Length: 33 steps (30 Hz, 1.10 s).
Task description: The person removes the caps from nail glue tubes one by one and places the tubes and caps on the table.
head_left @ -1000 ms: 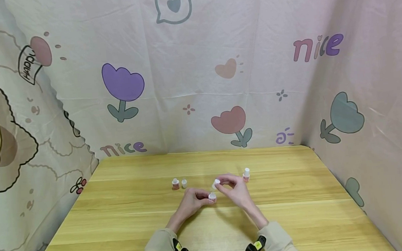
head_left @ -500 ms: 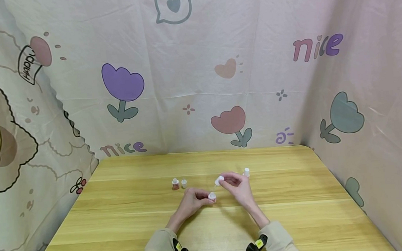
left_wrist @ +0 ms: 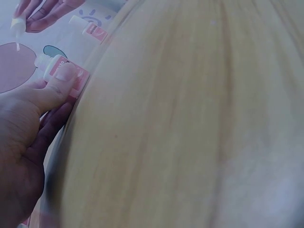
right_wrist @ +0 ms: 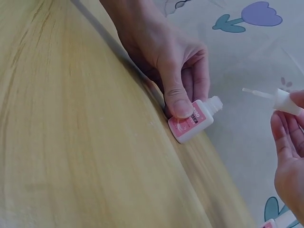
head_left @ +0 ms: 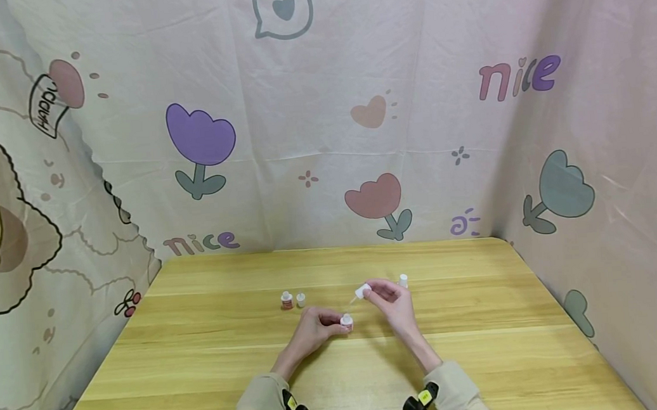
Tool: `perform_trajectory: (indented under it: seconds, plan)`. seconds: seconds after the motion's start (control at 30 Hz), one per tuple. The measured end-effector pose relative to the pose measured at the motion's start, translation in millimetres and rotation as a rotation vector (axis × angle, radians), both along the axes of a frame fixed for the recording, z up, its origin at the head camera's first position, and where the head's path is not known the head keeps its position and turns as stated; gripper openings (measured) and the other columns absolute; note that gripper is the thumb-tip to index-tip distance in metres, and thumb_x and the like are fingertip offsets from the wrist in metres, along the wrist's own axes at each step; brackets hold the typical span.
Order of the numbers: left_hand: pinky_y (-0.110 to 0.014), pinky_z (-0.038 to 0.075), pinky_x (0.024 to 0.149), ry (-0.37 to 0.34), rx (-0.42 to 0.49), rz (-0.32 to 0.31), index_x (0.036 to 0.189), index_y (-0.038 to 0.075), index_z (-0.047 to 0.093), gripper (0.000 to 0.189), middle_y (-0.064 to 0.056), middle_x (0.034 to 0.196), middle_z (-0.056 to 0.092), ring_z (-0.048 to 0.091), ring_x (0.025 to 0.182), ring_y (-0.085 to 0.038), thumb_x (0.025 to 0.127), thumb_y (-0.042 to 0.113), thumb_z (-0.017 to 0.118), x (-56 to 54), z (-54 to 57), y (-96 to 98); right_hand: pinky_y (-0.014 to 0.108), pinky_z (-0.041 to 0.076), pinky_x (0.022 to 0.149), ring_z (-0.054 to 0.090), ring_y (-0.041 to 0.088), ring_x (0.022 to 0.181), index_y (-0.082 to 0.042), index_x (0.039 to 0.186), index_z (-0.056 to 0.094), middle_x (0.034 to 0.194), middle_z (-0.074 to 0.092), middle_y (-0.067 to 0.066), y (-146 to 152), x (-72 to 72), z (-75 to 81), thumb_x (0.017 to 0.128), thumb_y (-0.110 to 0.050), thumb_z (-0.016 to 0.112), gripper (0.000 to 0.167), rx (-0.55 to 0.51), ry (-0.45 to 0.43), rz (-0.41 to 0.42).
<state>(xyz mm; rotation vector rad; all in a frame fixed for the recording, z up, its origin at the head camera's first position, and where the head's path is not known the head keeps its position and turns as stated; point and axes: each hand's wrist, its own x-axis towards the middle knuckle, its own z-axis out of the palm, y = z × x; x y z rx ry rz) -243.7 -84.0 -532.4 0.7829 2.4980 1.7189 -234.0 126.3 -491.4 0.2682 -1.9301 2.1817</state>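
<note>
Near the middle of the table, my left hand (head_left: 314, 330) pinches a small white bottle with a pink label (right_wrist: 191, 121). The bottle stands on the tabletop, its threaded neck uncovered. Up and to the right of that neck, my right hand (head_left: 393, 305) holds a white brush cap (head_left: 362, 291) between thumb and fingers. A thin brush (right_wrist: 257, 92) sticks out of the cap, pointing down toward the bottle but apart from it. In the left wrist view, the brush cap (left_wrist: 18, 26) hangs above the bottle neck.
Left of the hands stand another uncapped bottle (head_left: 287, 301) and a loose white cap (head_left: 301, 300). A capped bottle (head_left: 404, 281) stands behind my right hand, partly hidden. The wooden table (head_left: 213, 353) meets a printed cloth (head_left: 298, 105) at its back edge.
My right hand has moved slightly up and right with the brush cap, away from the bottle, and the brush shows more clearly. My left hand and the bottle have stayed in place.
</note>
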Motion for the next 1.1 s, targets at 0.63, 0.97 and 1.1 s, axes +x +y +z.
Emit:
perform_trajectory:
  seconds: [0.63,0.97,1.1]
  plan:
    - [-0.018,0.057,0.072,0.019,-0.012,0.012,0.095,0.008,0.081,0.016,-0.007,0.09,0.08,0.073,0.079,-0.002,0.081,0.016,0.084,-0.8,-1.2,-0.8,0.022,0.059,0.085,0.072,0.007,0.081,0.029,0.125,0.047,0.095,0.072,-0.005,-3.7,-3.1,-8.4,0.093,0.004,0.064,0.043,-0.196,-0.005,0.063]
    - [-0.018,0.057,0.07,0.023,-0.014,0.017,0.094,0.009,0.081,0.015,-0.007,0.089,0.08,0.072,0.077,-0.001,0.081,0.015,0.084,0.1,-0.5,-0.2,0.023,0.06,0.084,0.073,0.008,0.079,0.03,0.122,0.047,0.094,0.072,-0.004,-3.8,-2.0,-9.0,0.092,0.006,0.064,0.041,-0.238,-0.043,0.076]
    - [-0.018,0.057,0.07,0.026,-0.01,0.011,0.094,0.008,0.081,0.014,-0.007,0.088,0.08,0.072,0.077,-0.002,0.081,0.014,0.083,0.7,-0.4,-0.3,0.023,0.06,0.085,0.074,0.009,0.08,0.028,0.118,0.05,0.095,0.074,-0.003,-2.9,-2.5,-9.8,0.091,0.007,0.066,0.038,-0.255,-0.046,0.092]
